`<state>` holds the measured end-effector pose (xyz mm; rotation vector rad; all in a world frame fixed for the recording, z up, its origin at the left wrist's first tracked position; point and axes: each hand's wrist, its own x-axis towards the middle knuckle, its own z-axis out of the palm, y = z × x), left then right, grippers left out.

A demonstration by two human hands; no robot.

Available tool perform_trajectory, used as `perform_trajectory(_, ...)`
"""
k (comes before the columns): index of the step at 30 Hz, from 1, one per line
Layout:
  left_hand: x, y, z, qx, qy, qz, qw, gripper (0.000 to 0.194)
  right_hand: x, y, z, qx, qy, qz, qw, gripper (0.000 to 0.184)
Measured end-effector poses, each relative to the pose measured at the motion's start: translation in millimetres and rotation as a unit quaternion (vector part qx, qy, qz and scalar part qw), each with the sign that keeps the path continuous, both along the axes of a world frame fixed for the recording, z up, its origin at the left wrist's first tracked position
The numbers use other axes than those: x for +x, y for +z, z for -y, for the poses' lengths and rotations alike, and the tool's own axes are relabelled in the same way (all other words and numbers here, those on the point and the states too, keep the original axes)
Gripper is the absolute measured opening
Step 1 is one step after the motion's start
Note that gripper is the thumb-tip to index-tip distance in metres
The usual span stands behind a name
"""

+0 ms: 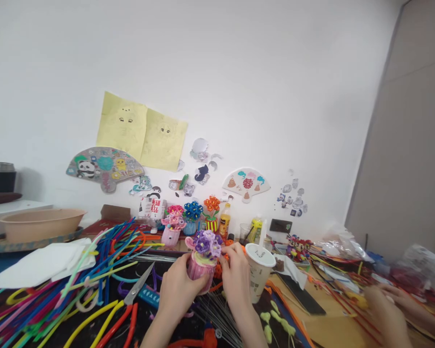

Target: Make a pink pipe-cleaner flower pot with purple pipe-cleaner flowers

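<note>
My left hand [180, 285] is wrapped around a small pink ribbed flowerpot [202, 271] and holds it upright above the table. From the pot rises a bunch of purple and lilac pipe-cleaner flowers [207, 243], with a pink curl at the left. At the right edge of the bunch, my right hand [237, 274] has its fingers pinched together beside the blossoms; what is between the fingertips is hidden. Below the hands lie thin metal wires [223, 316]. To the left are scissors [139, 286] with open blades, and a blue box [150, 297] partly behind my left wrist.
Many coloured pipe cleaners [105, 251] cover the left side. A lidded paper cup [258, 278] with a straw stands close to my right hand. Finished flower pots [171, 236] and a juice bottle [224, 222] line the wall. Another person's hand [386, 314] works at right.
</note>
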<state>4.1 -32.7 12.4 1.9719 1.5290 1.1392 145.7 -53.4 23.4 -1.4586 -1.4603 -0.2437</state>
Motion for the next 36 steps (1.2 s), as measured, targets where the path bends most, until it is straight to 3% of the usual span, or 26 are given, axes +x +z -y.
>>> perform_trajectory(9, 2.5, -5.7, -1.5, 0.012, 0.003, -0.02, 1.0, 0.049, -0.6, -4.0, -0.2, -0.005, -0.019, 0.053, 0.998, 0.024)
perform_trajectory(20, 1.6, -3.9, 1.2, -0.007, 0.004, -0.031, 0.999, 0.048, 0.6, -4.8, -6.0, 0.008, 0.092, -0.073, 0.993, 0.02)
perform_trajectory(30, 1.5, -3.9, 1.5, -0.019, 0.009, -0.034, 0.999, 0.048, 1.8, -7.9, -5.0, -0.005, 0.12, -0.118, 0.986, 0.019)
perform_trajectory(36, 1.2, -4.8, 1.8, -0.023, 0.003, -0.017, 1.0, 0.049, 4.0, -10.1, -3.5, 0.035, 0.118, -0.142, 0.982, 0.023)
